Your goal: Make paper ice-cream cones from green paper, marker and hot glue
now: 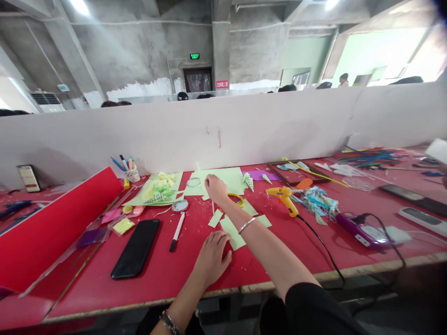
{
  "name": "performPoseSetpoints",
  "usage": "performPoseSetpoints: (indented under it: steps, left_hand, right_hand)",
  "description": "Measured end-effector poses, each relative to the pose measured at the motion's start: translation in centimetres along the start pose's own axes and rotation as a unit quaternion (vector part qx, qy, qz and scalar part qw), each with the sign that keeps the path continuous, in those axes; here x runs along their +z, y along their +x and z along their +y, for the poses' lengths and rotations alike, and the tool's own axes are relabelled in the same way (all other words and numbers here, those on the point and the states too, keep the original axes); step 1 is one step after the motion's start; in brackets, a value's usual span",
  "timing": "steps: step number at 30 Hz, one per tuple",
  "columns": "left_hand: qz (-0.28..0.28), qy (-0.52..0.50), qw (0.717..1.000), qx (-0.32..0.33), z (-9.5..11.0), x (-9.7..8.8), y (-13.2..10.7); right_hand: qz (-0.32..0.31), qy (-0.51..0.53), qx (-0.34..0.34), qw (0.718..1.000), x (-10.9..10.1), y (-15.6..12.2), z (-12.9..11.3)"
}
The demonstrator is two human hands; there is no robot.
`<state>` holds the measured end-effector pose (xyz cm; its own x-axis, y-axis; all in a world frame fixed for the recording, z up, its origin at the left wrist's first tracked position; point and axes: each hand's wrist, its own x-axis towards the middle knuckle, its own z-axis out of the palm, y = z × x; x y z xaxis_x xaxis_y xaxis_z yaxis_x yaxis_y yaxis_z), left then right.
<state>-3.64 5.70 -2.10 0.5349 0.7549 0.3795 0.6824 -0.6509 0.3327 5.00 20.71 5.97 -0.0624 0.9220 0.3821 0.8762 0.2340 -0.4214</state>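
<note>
My right hand (215, 188) reaches forward onto a light green paper sheet (226, 178), its fingers curled down and mostly hidden; what they pinch I cannot make out. A clear tape ring (193, 182) lies just left of it and yellow-handled scissors (239, 199) lie by its wrist. My left hand (212, 258) rests flat on the red table (167, 274) near the front edge, fingers loosely stretched. Its thumb is next to a green paper scrap (233, 232).
A black phone (136, 247), a marker (177, 232) and a small round mirror (180, 205) lie to the left. A red sheet (52, 223) slopes at far left. A yellow glue gun (284, 198), paper shreds (316, 201) and a purple device (354, 229) lie right. A white partition (244, 125) closes the back.
</note>
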Motion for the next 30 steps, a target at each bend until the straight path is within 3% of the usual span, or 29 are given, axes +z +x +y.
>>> performPoseSetpoints:
  steps: [8, 19, 24, 30]
  left_hand:
    - [-0.005, 0.013, 1.0, -0.01, 0.1, -0.1, -0.2]
    - [-0.016, 0.005, 1.0, -0.011, 0.1, -0.6, -0.1]
    - [-0.039, 0.011, 0.999, -0.013, 0.3, -0.6, -0.1]
    - [-0.009, -0.008, 1.0, -0.015, 0.2, -0.6, -0.2]
  right_hand:
    - [0.058, 0.091, -0.004, 0.994, -2.6, -0.1, 1.9]
    - [0.208, 0.209, -0.073, 0.953, -10.8, -3.4, 3.6]
    - [0.224, 0.258, -0.073, 0.937, -11.6, -4.6, 3.8]
    - [0.192, 0.316, -0.065, 0.927, -11.7, -7.4, 3.7]
